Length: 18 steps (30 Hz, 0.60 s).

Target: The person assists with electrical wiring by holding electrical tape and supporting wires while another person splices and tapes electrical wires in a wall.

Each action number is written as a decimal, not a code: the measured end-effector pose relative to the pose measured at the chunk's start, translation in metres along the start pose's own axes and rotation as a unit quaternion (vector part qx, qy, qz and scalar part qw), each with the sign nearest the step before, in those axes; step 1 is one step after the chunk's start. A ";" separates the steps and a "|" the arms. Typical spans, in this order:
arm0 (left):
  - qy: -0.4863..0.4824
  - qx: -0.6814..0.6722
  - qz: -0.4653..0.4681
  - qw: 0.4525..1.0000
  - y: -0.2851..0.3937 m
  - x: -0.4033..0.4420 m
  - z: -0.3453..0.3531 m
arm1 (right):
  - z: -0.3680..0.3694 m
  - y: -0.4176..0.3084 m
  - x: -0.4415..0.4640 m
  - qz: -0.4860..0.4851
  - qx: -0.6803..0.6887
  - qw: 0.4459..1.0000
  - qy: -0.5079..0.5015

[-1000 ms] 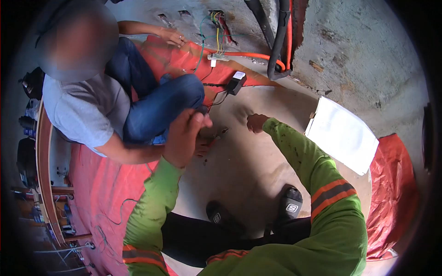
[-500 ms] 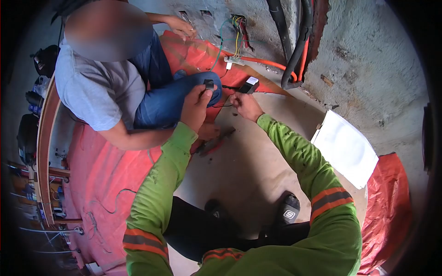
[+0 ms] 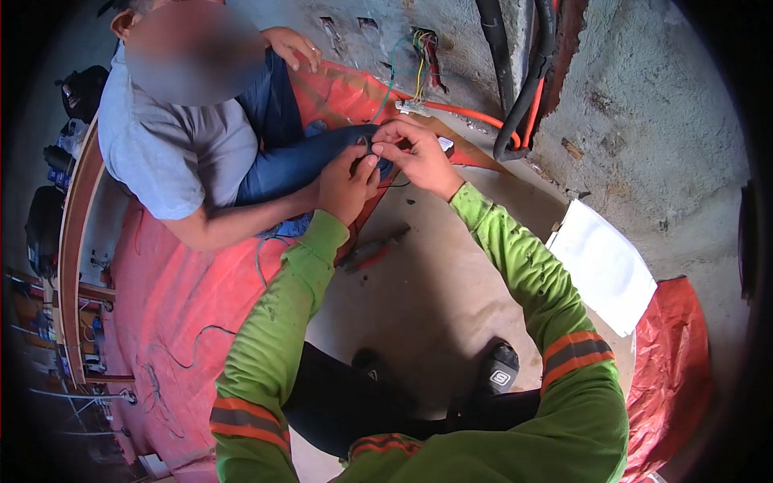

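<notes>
Black small piece [image 3: 369, 146] held between both hands [image 3: 345, 189] [image 3: 424, 163].

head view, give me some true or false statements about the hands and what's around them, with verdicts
1. The left hand holds a small dark item, with the right hand's fingertips close against it. True.
2. The red and dark tool is in the right hand. False: it lies on the floor.
3. The white papers are on the wearer's right side. True.
4. The wearer's sleeves are plain blue. False: they are green with orange and grey bands.
</notes>
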<state>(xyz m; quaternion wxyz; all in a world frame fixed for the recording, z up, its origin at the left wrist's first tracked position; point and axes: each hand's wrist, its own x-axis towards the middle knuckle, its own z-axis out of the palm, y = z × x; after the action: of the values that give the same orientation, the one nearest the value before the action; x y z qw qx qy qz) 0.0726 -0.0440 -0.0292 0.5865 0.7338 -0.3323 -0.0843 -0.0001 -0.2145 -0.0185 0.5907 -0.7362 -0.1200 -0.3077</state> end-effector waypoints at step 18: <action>0.016 0.255 0.140 0.957 0.046 -0.003 -0.004 | -0.004 -0.009 0.004 -0.067 -0.169 0.982 -0.056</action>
<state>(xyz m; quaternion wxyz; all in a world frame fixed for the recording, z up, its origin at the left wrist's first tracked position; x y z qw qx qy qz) 0.0544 -0.0431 0.0129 0.3916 0.8062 -0.4325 0.0981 -0.0030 -0.2168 -0.0082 0.4279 -0.8319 -0.1485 -0.3208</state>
